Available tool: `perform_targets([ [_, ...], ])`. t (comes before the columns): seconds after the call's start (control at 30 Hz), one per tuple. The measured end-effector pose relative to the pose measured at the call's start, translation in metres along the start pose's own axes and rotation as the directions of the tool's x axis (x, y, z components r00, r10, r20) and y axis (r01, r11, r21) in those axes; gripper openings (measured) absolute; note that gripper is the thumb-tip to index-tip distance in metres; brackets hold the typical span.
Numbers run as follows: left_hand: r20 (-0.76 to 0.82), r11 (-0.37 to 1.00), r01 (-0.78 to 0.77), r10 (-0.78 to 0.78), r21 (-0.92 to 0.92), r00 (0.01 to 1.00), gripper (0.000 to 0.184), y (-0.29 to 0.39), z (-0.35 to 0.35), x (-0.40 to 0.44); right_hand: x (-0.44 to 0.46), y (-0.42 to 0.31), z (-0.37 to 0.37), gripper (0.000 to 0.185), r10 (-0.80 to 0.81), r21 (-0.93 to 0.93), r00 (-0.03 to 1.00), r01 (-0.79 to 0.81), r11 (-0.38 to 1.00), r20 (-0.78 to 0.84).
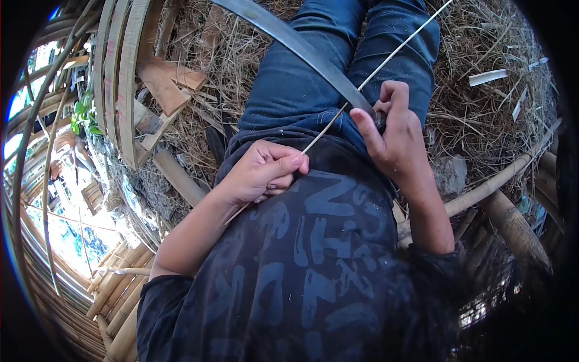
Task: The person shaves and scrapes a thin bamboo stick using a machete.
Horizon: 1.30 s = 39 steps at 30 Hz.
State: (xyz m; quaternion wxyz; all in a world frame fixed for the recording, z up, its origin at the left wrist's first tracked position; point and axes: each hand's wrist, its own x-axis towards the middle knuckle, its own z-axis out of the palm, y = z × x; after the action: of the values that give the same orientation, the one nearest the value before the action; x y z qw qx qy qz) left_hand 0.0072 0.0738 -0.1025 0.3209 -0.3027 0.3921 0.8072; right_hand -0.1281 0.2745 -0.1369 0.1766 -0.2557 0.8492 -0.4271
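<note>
A thin bamboo strip [401,45] runs diagonally from my waist up across my jeans. My left hand [265,172] pinches it near its lower end, in front of my dark printed shirt. My right hand [395,130] is closed around the grip of a long, slightly curved knife [295,45], mostly hidden by the fingers. Its thumb lies by the base of the blade and the index finger is bent up. The blade points up and to the left over my thighs and crosses the strip close to the right hand. The blade's far end leaves the view.
Dry grass and shavings cover the ground around my legs [289,78]. Wood offcuts [166,87] and curved slats [126,78] lie at left. Bamboo poles [506,175] and a stone [449,175] are at right. Woven bamboo [36,241] curves along the left edge.
</note>
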Motion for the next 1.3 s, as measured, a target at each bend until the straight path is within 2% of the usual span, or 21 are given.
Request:
perform_targets([
  [0.13, -0.046, 0.998, 0.02, -0.018, 0.063, 0.999, 0.024, -0.002, 0.0, -0.003, -0.004, -0.006, 0.001, 0.046, -0.106, -0.048, 0.994, 0.105, 0.993, -0.015],
  [0.17, -0.048, 0.999, 0.006, -0.004, 0.039, 0.999, 0.024, -0.002, 0.001, -0.003, -0.001, -0.005, -0.002, 0.046, -0.105, -0.045, 0.994, 0.104, 0.994, -0.014],
  [0.23, -0.052, 1.0, -0.011, 0.012, 0.016, 0.999, 0.023, -0.001, 0.003, -0.003, 0.007, 0.0, -0.01, 0.045, 0.047, -0.108, 0.999, -0.046, 0.993, 0.01],
  [0.27, -0.066, 1.0, 0.003, -0.003, 0.008, 0.998, 0.023, 0.0, 0.005, -0.002, 0.008, 0.007, -0.008, 0.044, 0.02, -0.093, 0.999, -0.024, 0.995, -0.046],
  [0.43, -0.045, 0.999, 0.03, -0.028, 0.029, 0.999, 0.022, 0.0, 0.003, -0.001, 0.002, -0.002, -0.011, 0.044, 0.019, -0.058, 1.0, -0.02, 0.998, -0.022],
  [0.5, -0.051, 0.999, -0.014, 0.015, 0.032, 0.999, 0.022, -0.002, 0.002, -0.002, 0.002, -0.005, -0.014, 0.044, -0.062, -0.116, 0.998, 0.06, 0.991, -0.012],
  [0.57, -0.061, 1.0, -0.005, 0.007, 0.031, 0.998, 0.021, -0.001, 0.003, -0.004, 0.009, 0.007, -0.016, 0.045, -0.029, -0.103, 0.999, 0.027, 0.994, -0.017],
  [0.63, -0.065, 1.0, -0.003, 0.005, 0.031, 0.998, 0.021, -0.001, 0.004, -0.003, 0.013, 0.022, -0.018, 0.045, 0.043, -0.203, 0.994, -0.063, 0.977, -0.101],
  [0.67, -0.076, 0.999, -0.009, 0.013, 0.046, 0.997, 0.021, -0.002, 0.005, -0.002, 0.013, 0.021, -0.022, 0.043, 0.111, -0.182, 0.991, -0.123, 0.976, -0.078],
  [0.7, -0.086, 0.998, -0.013, 0.018, 0.062, 0.996, 0.021, -0.003, 0.005, -0.001, 0.012, 0.02, -0.023, 0.043, 0.11, -0.183, 0.991, -0.123, 0.975, -0.08],
  [0.8, -0.055, 0.999, 0.007, -0.004, 0.048, 0.998, 0.021, 0.002, 0.006, -0.002, 0.005, 0.008, -0.022, 0.044, 0.054, -0.079, 0.998, -0.056, 0.995, -0.027],
  [0.83, -0.052, 0.999, 0.01, -0.008, 0.047, 0.999, 0.021, 0.002, 0.006, -0.002, 0.004, 0.003, -0.021, 0.046, 0.053, -0.081, 0.998, -0.052, 0.995, 0.016],
  [0.9, -0.069, 0.996, 0.018, -0.012, 0.084, 0.998, 0.021, 0.003, 0.005, -0.003, 0.001, 0.006, -0.013, 0.048, -0.072, -0.149, 0.997, 0.069, 0.986, -0.016],
  [0.93, -0.071, 0.996, 0.02, -0.014, 0.086, 0.997, 0.021, 0.003, 0.004, -0.004, 0.003, 0.009, -0.013, 0.048, -0.072, -0.146, 0.997, 0.069, 0.987, -0.017],
  [1.0, -0.054, 0.999, 0.016, -0.014, 0.045, 0.998, 0.021, 0.004, 0.003, -0.005, 0.011, 0.019, -0.016, 0.049, 0.095, -0.113, 0.995, -0.095, 0.989, -0.004],
  [1.03, -0.054, 0.999, 0.014, -0.012, 0.044, 0.998, 0.021, 0.003, 0.003, -0.005, 0.014, 0.027, -0.018, 0.049, 0.093, -0.114, 0.996, -0.093, 0.989, -0.003],
  [1.1, -0.078, 1.0, 0.005, -0.003, 0.015, 0.997, 0.021, 0.003, 0.006, -0.003, 0.017, 0.042, -0.019, 0.05, 0.155, -0.089, 0.982, -0.165, 0.982, -0.105],
  [1.17, -0.102, 0.998, -0.013, 0.019, 0.06, 0.995, 0.023, 0.002, 0.01, -0.001, 0.014, 0.041, -0.019, 0.049, 0.162, -0.101, 0.98, -0.173, 0.98, -0.113],
  [1.23, -0.122, 0.994, -0.026, 0.038, 0.103, 0.992, 0.024, 0.003, 0.012, 0.001, 0.015, 0.035, -0.023, 0.047, 0.218, -0.006, 0.974, -0.219, 0.976, -0.069],
  [1.3, -0.137, 0.99, -0.082, 0.098, 0.117, 0.986, 0.028, 0.005, 0.012, 0.0, 0.014, 0.035, -0.02, 0.046, 0.168, 0.001, 0.981, -0.169, 0.986, -0.095],
])
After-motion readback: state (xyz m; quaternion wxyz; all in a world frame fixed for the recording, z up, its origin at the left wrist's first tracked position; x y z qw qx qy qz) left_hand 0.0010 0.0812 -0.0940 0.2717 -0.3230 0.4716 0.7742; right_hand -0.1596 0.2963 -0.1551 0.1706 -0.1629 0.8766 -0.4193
